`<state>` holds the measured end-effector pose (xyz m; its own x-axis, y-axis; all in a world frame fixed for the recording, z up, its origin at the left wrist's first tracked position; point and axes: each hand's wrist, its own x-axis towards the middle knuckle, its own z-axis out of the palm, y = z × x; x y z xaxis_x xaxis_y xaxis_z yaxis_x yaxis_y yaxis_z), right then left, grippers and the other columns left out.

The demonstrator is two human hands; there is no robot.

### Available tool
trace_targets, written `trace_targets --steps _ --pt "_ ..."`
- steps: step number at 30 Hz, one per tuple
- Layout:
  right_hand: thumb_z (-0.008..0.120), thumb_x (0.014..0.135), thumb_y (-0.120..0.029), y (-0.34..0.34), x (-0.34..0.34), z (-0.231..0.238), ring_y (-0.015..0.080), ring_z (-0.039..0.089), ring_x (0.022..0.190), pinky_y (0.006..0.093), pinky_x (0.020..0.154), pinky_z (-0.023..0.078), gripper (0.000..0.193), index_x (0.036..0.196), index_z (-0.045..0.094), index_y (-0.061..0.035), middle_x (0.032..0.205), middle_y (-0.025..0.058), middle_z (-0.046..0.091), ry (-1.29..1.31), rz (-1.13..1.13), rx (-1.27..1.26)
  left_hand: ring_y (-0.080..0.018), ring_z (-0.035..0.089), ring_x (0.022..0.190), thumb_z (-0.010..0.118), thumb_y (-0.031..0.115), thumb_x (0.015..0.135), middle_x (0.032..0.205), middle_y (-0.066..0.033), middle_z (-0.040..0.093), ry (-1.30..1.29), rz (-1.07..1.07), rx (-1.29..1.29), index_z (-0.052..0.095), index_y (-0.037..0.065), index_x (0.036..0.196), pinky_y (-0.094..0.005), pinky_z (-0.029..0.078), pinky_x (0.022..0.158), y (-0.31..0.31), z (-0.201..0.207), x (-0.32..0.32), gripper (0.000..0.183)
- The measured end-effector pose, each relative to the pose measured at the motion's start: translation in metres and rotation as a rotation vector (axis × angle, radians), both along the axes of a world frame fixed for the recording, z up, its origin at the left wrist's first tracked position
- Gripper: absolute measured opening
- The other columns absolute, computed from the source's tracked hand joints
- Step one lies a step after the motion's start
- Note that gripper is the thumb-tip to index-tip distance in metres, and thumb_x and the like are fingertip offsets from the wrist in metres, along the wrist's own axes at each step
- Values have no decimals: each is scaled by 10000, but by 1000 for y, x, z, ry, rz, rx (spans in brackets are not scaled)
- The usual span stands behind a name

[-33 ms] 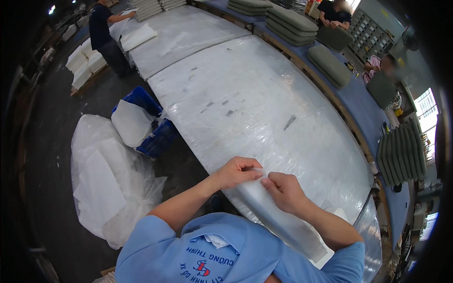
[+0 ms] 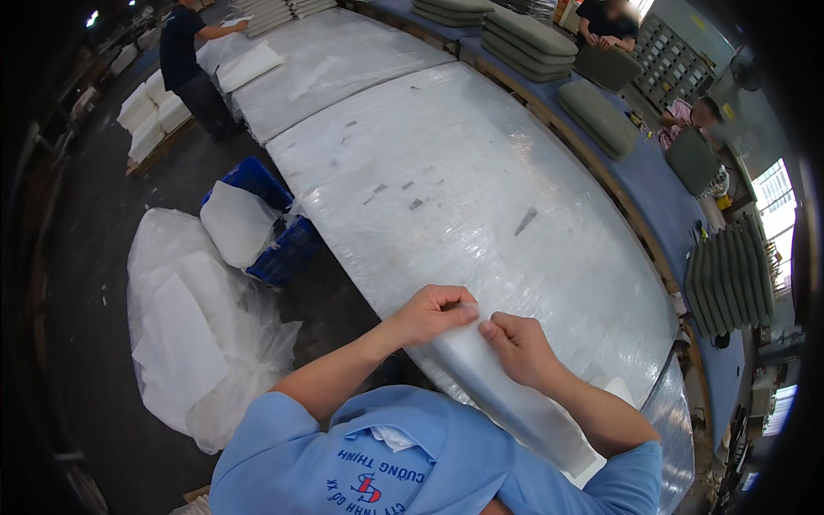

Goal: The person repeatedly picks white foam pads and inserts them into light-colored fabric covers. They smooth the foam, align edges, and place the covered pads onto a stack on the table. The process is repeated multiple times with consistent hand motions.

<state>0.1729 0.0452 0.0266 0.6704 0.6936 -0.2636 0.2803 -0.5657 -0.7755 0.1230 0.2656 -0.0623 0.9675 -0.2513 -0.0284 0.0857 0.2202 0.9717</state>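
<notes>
A soft, white, slightly see-through sheet [image 2: 515,399] hangs between my forearms at the near edge of the plastic-wrapped table [image 2: 463,206]. My left hand [image 2: 432,314] is closed in a pinch on the sheet's upper end, thumb against fingers. Close beside it on the right, my right hand [image 2: 519,345] pinches the same end with thumb and curled forefinger. Only a small gap separates the two hands. The sheet's lower part runs down toward my right elbow, next to a white piece [image 2: 592,468] partly hidden by my arm.
On the floor at left are a large clear bag [image 2: 184,335] of white sheets and a blue crate [image 2: 287,249] with white pieces. Grey-green cushions [image 2: 528,51] are stacked on a blue bench [image 2: 657,184] beyond the table. A co-worker [image 2: 193,64] stands far left; two others are at far right.
</notes>
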Motion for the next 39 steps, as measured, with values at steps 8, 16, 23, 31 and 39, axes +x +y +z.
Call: trace_targets --steps 8,16,23,31,39 --pt "501 1117 -448 10 0 9 155 556 691 381 649 473 543 907 668 24 698 76 601 149 -13 -36 -40 551 784 635 150 1044 824 44 648 77 111 110 708 30 956 -241 461 701 -17 19 1 166" --pt "497 1109 -487 16 6 -8 215 662 751 411 707 516 591 934 712 35 779 164 699 263 32 -116 -338 573 1293 613 171 1026 1375 -227 596 -96 772 410 580 6 1393 -417 439 1108 -20 19 -34 404" --pt "429 1113 -549 19 7 -23 243 699 871 376 814 550 684 1048 743 56 918 190 740 469 10 -54 -507 294 1526 676 341 974 1613 -358 327 -217 402 1002 295 -144 1569 -544 248 1257 -51 52 -86 856" --pt "436 1115 -498 16 11 -45 269 689 896 401 829 530 644 1038 730 69 943 208 729 431 -4 -55 -557 393 1449 678 351 957 1540 -395 413 -325 326 1153 360 -198 1501 -561 282 1241 -51 63 -70 836" --pt "424 1110 -499 19 15 -53 341 678 996 430 909 506 607 1117 704 40 1080 221 732 315 -19 -20 -550 390 1458 678 342 950 1547 -410 394 -399 268 1090 369 -201 1495 -558 280 1243 -47 57 -67 829"
